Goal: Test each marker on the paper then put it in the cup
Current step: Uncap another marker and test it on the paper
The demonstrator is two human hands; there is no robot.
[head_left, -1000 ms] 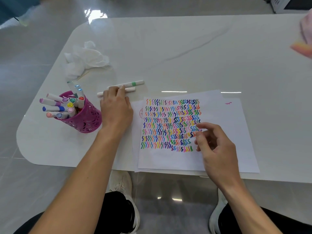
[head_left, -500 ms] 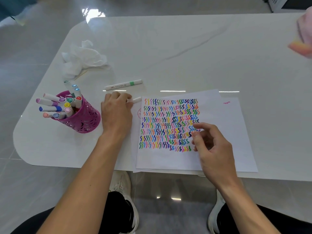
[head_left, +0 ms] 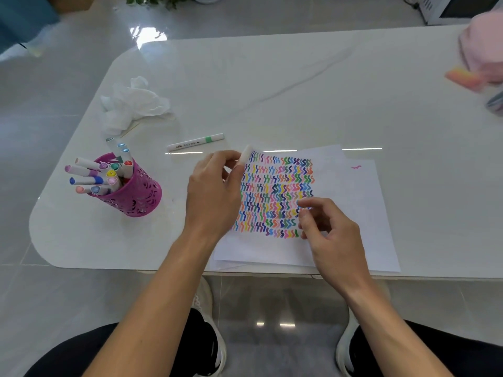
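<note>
My left hand (head_left: 215,191) grips a white marker (head_left: 245,155), lifted over the left edge of the paper (head_left: 351,208); only the marker's tip end shows past my fingers. The paper carries rows of coloured squiggles. My right hand (head_left: 332,238) rests over the paper's lower right part, fingers loosely curled and holding nothing. A second white marker with a green band (head_left: 196,142) lies on the table behind my left hand. The magenta cup (head_left: 133,194) stands at the left, tilted, with several markers in it.
A crumpled white tissue (head_left: 133,104) lies behind the cup. At the table's far right edge sits a pink object (head_left: 481,50) with an orange-pink piece (head_left: 462,77). The white table's (head_left: 299,85) front edge runs just under the paper.
My left hand picked the nearer white marker up off the table and carried it right, over the paper's edge. My right hand stayed about where it was.
</note>
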